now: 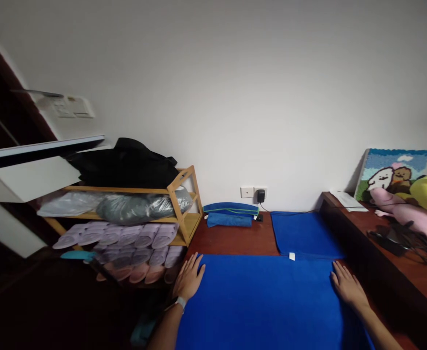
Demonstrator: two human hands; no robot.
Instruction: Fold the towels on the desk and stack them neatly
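Note:
A large blue cloth lies spread flat on the reddish-brown wooden surface. At its far left corner rests my left hand, fingers stretched out, a watch on the wrist. My right hand lies flat along the far right edge, its fingers extended too. Just beyond, a smaller blue cloth with a white tag lies flat, meeting the large one's far edge. Folded blue cloths, one with a green border, sit against the wall.
Left stands a wooden rack with several lilac and pink slippers, plastic-wrapped bundles and a black bag. On the right, a raised ledge carries a pink plush toy, a picture and black cables. A plugged-in adapter trails a cord.

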